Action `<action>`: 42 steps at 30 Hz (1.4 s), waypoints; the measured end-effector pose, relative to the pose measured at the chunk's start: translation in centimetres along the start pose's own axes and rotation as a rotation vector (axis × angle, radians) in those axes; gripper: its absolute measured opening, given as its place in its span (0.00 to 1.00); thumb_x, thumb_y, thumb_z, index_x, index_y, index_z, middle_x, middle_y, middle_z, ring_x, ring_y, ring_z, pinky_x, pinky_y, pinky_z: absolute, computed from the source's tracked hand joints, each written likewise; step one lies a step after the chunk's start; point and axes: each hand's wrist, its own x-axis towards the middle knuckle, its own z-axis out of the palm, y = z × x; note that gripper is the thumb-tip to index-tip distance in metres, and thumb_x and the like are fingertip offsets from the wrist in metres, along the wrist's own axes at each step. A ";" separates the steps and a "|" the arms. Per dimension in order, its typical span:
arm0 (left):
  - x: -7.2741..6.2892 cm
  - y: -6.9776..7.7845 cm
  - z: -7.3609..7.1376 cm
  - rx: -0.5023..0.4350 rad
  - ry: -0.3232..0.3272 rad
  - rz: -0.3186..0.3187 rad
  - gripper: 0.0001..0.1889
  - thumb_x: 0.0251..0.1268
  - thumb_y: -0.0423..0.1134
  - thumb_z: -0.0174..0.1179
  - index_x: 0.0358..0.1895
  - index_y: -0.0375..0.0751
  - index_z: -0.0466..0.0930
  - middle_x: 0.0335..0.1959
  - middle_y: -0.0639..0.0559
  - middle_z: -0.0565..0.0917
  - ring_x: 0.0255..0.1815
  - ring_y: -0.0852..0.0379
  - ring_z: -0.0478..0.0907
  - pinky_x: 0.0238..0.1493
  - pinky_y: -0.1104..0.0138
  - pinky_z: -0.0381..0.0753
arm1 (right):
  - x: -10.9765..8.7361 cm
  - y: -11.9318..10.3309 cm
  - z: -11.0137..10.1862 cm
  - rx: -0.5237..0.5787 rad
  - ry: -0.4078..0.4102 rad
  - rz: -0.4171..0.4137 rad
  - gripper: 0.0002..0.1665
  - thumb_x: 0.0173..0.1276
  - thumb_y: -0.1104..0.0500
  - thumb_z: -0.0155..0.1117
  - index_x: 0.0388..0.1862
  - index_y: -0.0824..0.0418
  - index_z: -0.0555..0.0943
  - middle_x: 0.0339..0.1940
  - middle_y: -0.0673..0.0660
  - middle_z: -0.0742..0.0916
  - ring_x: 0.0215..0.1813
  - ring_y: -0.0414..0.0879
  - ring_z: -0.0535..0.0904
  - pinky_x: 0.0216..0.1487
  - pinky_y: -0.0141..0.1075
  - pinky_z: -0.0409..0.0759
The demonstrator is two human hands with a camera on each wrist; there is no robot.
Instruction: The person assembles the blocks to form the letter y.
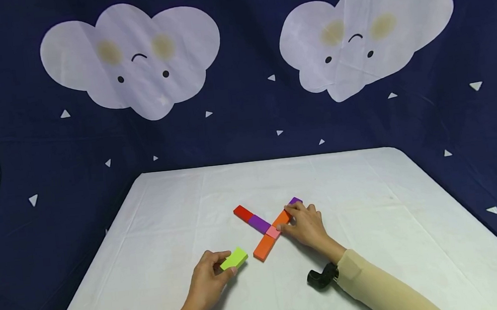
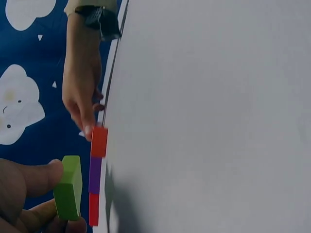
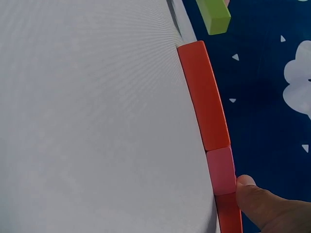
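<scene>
My left hand (image 1: 208,278) pinches a lime green block (image 1: 234,258) between thumb and fingers, just left of a cross-like layout of blocks. In the left wrist view the green block (image 2: 69,189) is tilted in the fingertips. A pink block (image 1: 273,232) is where the arms meet. An orange block (image 1: 264,248) runs toward me from it, and a purple block (image 1: 259,224) with a red block (image 1: 242,213) runs to the far left. My right hand (image 1: 307,225) holds the far orange block (image 1: 281,218), its thumb near the pink one; a purple block (image 1: 295,200) lies beyond, partly hidden.
The blocks lie on a white-covered table (image 1: 164,213). Behind it hangs a dark blue cloth (image 1: 245,125) printed with clouds and small triangles. A black device (image 1: 322,276) is strapped at the right wrist, by the beige sleeve (image 1: 377,282).
</scene>
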 end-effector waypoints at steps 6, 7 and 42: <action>-0.5 0.2 0.7 0.027 -0.022 0.014 0.20 0.51 0.37 0.69 0.49 0.37 0.81 0.33 0.52 0.74 0.37 0.61 0.70 0.38 0.74 0.73 | -0.1 0.0 0.1 0.000 0.004 -0.001 0.39 0.52 0.40 0.70 0.59 0.59 0.78 0.54 0.55 0.81 0.42 0.52 0.68 0.38 0.39 0.59; -0.5 0.2 0.7 0.031 -0.024 0.013 0.20 0.50 0.37 0.69 0.49 0.37 0.81 0.33 0.53 0.74 0.36 0.61 0.69 0.37 0.74 0.72 | -0.1 0.0 0.1 -0.001 0.004 0.000 0.39 0.52 0.40 0.70 0.59 0.59 0.78 0.54 0.55 0.81 0.42 0.52 0.68 0.38 0.39 0.59; -0.6 0.0 0.4 0.134 -0.181 0.113 0.26 0.50 0.44 0.69 0.55 0.43 0.78 0.43 0.55 0.76 0.43 0.61 0.63 0.41 0.74 0.65 | -0.1 -0.1 0.0 0.005 0.002 -0.003 0.39 0.52 0.40 0.70 0.59 0.59 0.78 0.54 0.55 0.81 0.41 0.52 0.68 0.38 0.39 0.59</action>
